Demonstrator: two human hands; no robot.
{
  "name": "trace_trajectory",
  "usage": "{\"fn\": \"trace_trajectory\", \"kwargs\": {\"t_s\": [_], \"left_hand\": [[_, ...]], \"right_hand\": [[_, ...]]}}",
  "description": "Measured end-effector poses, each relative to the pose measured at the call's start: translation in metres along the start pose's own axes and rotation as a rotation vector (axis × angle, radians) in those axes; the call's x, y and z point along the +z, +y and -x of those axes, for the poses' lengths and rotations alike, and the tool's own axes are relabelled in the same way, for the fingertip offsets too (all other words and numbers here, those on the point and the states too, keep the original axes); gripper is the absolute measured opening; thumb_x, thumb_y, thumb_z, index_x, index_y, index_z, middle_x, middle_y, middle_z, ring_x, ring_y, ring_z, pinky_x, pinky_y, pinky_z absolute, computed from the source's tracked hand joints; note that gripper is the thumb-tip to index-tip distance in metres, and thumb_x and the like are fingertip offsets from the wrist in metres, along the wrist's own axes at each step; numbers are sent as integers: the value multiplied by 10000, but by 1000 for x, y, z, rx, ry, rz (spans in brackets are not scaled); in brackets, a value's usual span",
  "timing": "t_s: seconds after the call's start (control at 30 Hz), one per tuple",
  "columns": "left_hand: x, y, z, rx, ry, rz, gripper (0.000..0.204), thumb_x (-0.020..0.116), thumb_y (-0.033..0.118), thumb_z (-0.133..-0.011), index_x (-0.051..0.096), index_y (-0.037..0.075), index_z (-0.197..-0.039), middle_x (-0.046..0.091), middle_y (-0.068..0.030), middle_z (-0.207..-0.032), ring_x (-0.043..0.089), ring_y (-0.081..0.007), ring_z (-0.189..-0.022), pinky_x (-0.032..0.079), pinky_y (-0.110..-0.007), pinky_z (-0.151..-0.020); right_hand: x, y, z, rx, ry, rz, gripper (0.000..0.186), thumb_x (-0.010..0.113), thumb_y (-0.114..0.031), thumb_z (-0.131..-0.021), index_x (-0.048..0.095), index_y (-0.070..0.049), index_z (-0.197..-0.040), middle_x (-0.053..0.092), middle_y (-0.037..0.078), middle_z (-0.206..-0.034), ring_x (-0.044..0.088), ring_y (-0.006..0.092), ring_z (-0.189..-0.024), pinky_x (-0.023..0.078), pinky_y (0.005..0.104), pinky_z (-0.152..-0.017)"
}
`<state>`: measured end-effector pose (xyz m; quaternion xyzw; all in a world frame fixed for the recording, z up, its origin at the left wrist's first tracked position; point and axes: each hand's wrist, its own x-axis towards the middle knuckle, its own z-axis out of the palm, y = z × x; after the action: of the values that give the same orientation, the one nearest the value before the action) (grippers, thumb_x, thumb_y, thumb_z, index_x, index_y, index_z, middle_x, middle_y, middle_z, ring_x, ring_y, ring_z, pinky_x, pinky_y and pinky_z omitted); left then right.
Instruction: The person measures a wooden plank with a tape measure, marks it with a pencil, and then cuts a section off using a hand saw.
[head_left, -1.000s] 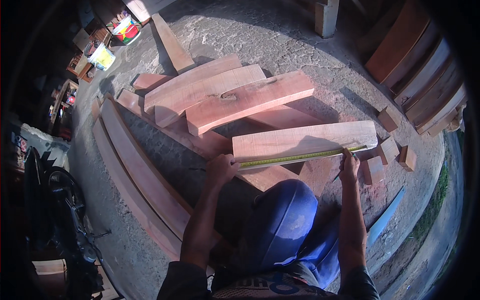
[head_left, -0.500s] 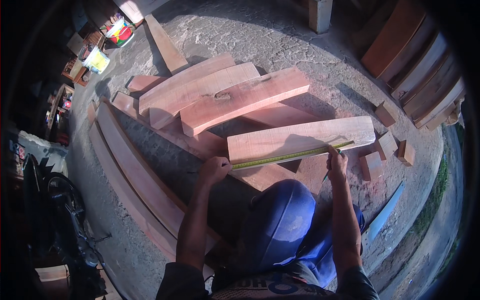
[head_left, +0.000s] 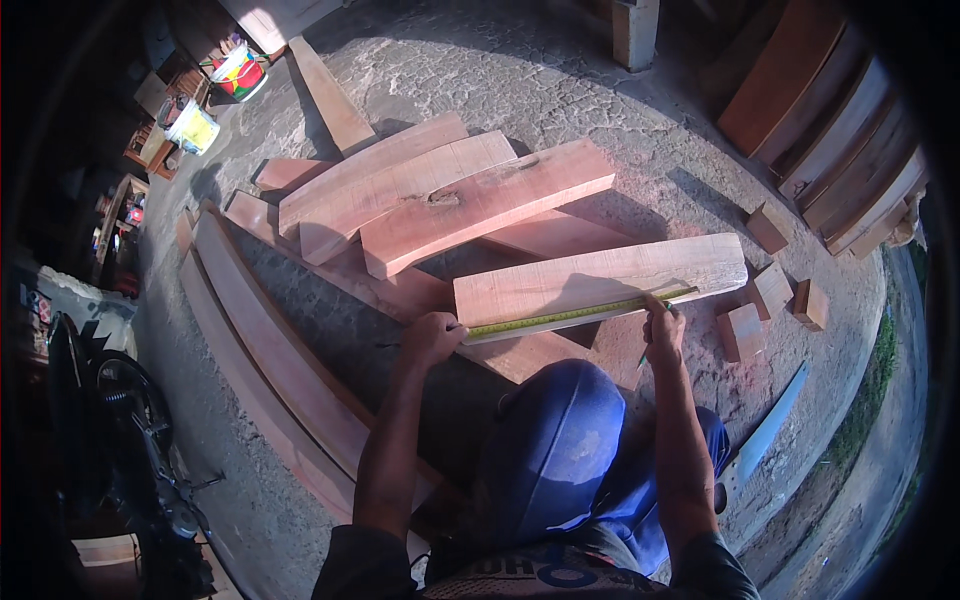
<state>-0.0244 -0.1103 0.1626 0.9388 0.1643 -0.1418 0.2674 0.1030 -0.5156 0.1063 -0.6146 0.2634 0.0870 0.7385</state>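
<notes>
A yellow tape measure is stretched along the near edge of a thick, pale reddish plank. My left hand is closed on the tape at the plank's left end. Further right, my right hand pinches the tape, and a short stretch of it sticks out past the fingers. A thin green stick, perhaps a pencil, shows below that hand; how it is held is hidden. The plank rests across other timber, above my bent knee in blue trousers.
More thick planks lie stacked beyond. Two long boards run along the left. Small wood blocks sit at the right, near a handsaw. Boards lean at the far right. Buckets and a motorcycle stand left.
My right hand has shifted slightly left and nearer to me along the tape, and the green stick shows lower. My left hand stays at the plank's left end.
</notes>
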Motion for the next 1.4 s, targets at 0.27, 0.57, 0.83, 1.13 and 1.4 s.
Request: {"fn": "trace_trajectory", "kwargs": {"t_s": [0.27, 0.57, 0.83, 1.13, 1.4], "left_hand": [[1, 6, 1, -34, 45, -37, 344, 710, 371, -833, 769, 44, -924, 744, -179, -895, 726, -316, -847, 545, -441, -786], [2, -1, -13, -22, -43, -52, 330, 728, 336, -818, 765, 17, -895, 735, -191, -834, 726, -311, -788, 539, -440, -743], [-4, 13, -7, 8, -54, -54, 325, 711, 297, -846, 733, -27, -847, 708, -167, -737, 688, -221, -690, 531, -395, -683], [-13, 31, 1, 16, -88, -50, 310, 715, 271, -860, 731, -38, -845, 702, -115, -707, 647, -159, -674, 518, -370, -659], [-13, 27, 0, -21, -103, -41, 325, 720, 279, -853, 742, -44, -885, 713, -123, -728, 651, -153, -695, 520, -372, -679]], "right_hand": [[6, -4, 3, 3, 43, 5, 233, 705, -192, -919, 566, -79, -769, 446, -32, -557, 379, 80, -394, 265, 284, -368], [-38, -5, 17, -97, -15, 61, 593, 519, -513, -1045, 717, 46, -1022, 579, 48, -677, 541, 138, -548, 438, 307, -517], [-110, -15, 35, -156, 234, 9, 879, 245, -725, -1023, 723, 1, -1157, 612, 40, -749, 589, 142, -656, 481, 306, -586], [-122, -23, 14, -514, 196, 361, 275, 641, -155, -1001, 699, -15, -1231, 721, 55, -885, 691, 119, -746, 561, 302, -687], [-130, -29, 16, -629, 77, 471, 267, 609, -97, -992, 694, -23, -1233, 717, 131, -851, 719, 208, -723, 573, 359, -674]]}}
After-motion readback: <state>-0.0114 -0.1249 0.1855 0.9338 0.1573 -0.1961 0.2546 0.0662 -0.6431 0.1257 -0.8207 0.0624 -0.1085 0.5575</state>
